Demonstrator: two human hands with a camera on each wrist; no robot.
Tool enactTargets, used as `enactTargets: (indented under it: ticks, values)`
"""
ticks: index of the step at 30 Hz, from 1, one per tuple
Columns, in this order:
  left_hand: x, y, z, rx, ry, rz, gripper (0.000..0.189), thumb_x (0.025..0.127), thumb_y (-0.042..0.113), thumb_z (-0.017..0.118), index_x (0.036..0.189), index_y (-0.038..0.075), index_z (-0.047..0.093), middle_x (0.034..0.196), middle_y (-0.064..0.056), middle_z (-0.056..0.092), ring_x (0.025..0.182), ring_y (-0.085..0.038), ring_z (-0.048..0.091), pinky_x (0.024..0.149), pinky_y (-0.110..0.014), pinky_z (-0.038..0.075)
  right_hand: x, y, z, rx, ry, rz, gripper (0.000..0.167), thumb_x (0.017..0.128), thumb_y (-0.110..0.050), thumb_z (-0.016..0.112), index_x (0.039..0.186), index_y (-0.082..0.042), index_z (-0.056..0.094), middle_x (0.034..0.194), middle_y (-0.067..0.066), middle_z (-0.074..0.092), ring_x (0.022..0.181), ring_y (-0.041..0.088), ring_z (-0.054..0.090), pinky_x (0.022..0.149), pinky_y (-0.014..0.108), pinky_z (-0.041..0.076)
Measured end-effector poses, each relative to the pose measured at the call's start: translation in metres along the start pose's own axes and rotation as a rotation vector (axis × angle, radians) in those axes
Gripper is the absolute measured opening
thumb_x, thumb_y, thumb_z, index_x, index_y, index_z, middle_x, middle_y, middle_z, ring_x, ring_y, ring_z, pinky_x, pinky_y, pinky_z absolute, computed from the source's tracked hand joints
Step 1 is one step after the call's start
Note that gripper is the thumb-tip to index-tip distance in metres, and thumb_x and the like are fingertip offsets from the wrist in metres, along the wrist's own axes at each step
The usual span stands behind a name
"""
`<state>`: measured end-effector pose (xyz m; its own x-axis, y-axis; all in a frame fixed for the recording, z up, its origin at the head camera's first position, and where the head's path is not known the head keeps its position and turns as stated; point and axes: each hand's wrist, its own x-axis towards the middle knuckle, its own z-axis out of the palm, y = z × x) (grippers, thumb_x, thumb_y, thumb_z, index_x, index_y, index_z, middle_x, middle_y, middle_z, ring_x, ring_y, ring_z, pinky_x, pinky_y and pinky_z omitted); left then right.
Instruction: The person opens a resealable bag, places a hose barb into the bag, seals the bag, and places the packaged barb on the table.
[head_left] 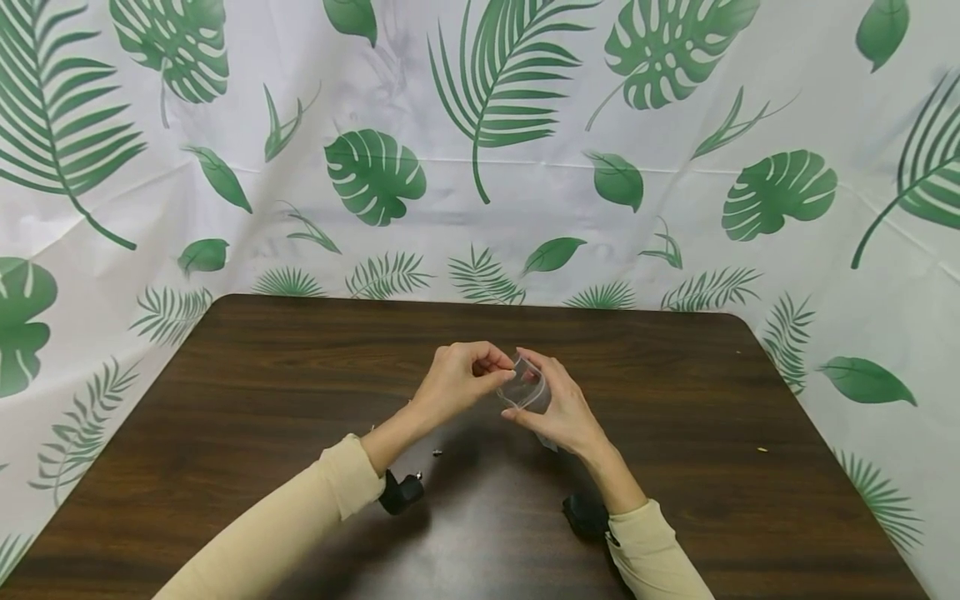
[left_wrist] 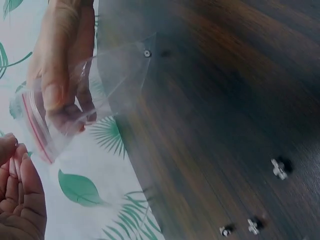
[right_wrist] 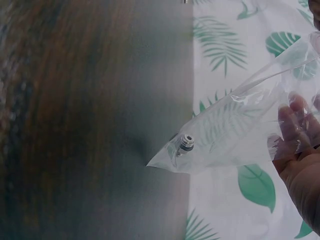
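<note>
Cream sleeves (head_left: 300,517) fill the lower edge of the head view, and a black wrist camera (head_left: 400,492) is strapped under each forearm. Beyond them a dark wooden table (head_left: 225,400) is seen, backed by a white cloth printed with green leaves (head_left: 375,175).

Above the middle of the table a small clear plastic bag (head_left: 527,390) is held up off the wood. It is gripped near its mouth by the right hand (head_left: 564,408), with the fingers (right_wrist: 295,125) curled behind the film and the thumb in front. The left hand (head_left: 459,385) is brought to the bag's mouth with its fingertips pinched together; whether a small part is held between them or only the bag's edge cannot be told.

One small metal screw (right_wrist: 186,142) is already lying in the bag's bottom corner. Three more small metal pieces (left_wrist: 278,168) are left on the table near the left wrist, and one (head_left: 437,453) shows in the head view. So the filling seems begun but not finished, and the red-lined zip strip (left_wrist: 34,127) appears not yet pressed shut.

The bag's long axis runs from the mouth at the hands down to the pointed bottom corner, which is aimed down toward the table.
</note>
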<state>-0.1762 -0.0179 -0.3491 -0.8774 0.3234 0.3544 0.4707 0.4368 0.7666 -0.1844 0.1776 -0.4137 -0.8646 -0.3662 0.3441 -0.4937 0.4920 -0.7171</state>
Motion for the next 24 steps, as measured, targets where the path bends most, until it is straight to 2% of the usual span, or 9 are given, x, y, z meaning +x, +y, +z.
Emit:
enactTargets:
  ticks: [7,12,18,21,24]
  values:
    - [0.004,0.002,0.011,0.009,0.001,-0.006,0.008,0.081,0.009,0.073,0.088,0.006,0.072,0.080,-0.005,0.071,0.065,-0.009,0.063,0.058,-0.015,0.049,0.000,0.001,-0.001,0.001,-0.001,-0.006,0.082,0.069,-0.024,0.084,0.139,-0.017,0.042,0.121,0.007,0.054,0.105,0.023,0.052,0.089,0.050,0.044]
    - [0.002,0.001,0.010,0.002,0.020,0.002,0.009,0.081,0.009,0.073,0.090,0.005,0.072,0.080,-0.005,0.071,0.065,-0.009,0.063,0.059,-0.015,0.050,0.000,0.002,0.000,0.001,0.005,-0.017,0.082,0.069,-0.023,0.084,0.139,-0.017,0.042,0.116,0.006,0.054,0.101,0.021,0.052,0.086,0.046,0.045]
    - [-0.007,-0.009,-0.004,0.010,0.086,0.003,0.008,0.081,0.010,0.073,0.089,0.007,0.072,0.077,-0.003,0.070,0.061,-0.007,0.061,0.056,-0.019,0.049,0.000,0.000,-0.001,-0.009,0.023,-0.022,0.084,0.067,-0.022,0.086,0.139,-0.017,0.042,0.106,0.007,0.055,0.097,0.021,0.052,0.080,0.043,0.045]
    - [-0.016,-0.017,-0.016,0.036,0.111,-0.042,0.008,0.081,0.011,0.074,0.088,0.008,0.072,0.076,-0.002,0.070,0.061,-0.007,0.060,0.055,-0.019,0.048,0.000,0.000,-0.001,-0.013,0.031,-0.024,0.085,0.066,-0.022,0.086,0.139,-0.018,0.043,0.104,0.008,0.055,0.097,0.022,0.053,0.080,0.043,0.045]
    - [-0.027,-0.029,-0.028,0.063,0.119,-0.118,0.008,0.080,0.013,0.074,0.088,0.009,0.072,0.076,-0.002,0.070,0.060,-0.007,0.059,0.053,-0.019,0.046,0.000,0.001,-0.002,-0.024,0.033,-0.021,0.085,0.066,-0.024,0.086,0.139,-0.019,0.043,0.103,0.007,0.056,0.097,0.022,0.054,0.080,0.043,0.045]
